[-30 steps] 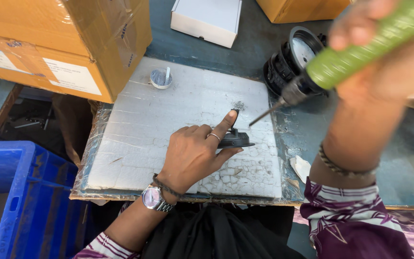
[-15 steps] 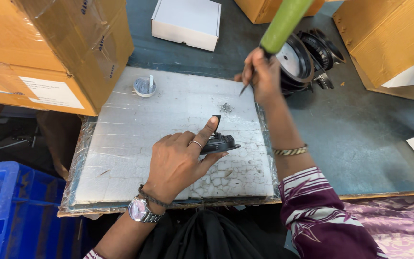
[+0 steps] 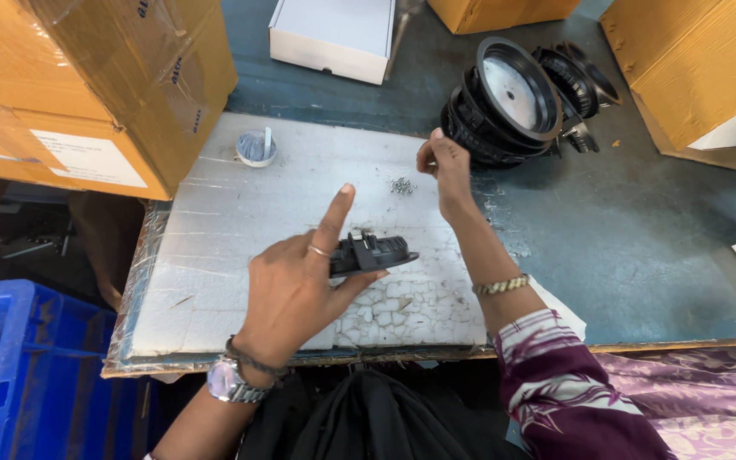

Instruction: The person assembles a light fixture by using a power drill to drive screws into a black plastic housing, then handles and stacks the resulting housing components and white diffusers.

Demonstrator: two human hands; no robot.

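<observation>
Two brown cartons (image 3: 87, 85) with pale labels sit up and left of the left hand (image 3: 296, 285); a blue bin (image 3: 19, 375) lies below-left, a small grey cup (image 3: 255, 150) above. Beyond both hands rests a white box (image 3: 331, 36), with more brown cartons (image 3: 692, 60) far right. The left hand presses a black part (image 3: 374, 253) onto the white foam board (image 3: 215, 247), thumb under it, index finger raised straight. The right hand (image 3: 443, 166), just right and above, is pinched narrow beside a screw pile (image 3: 401, 186); whether it holds one cannot be told. Black round housings (image 3: 513, 98) stand just right of it.
</observation>
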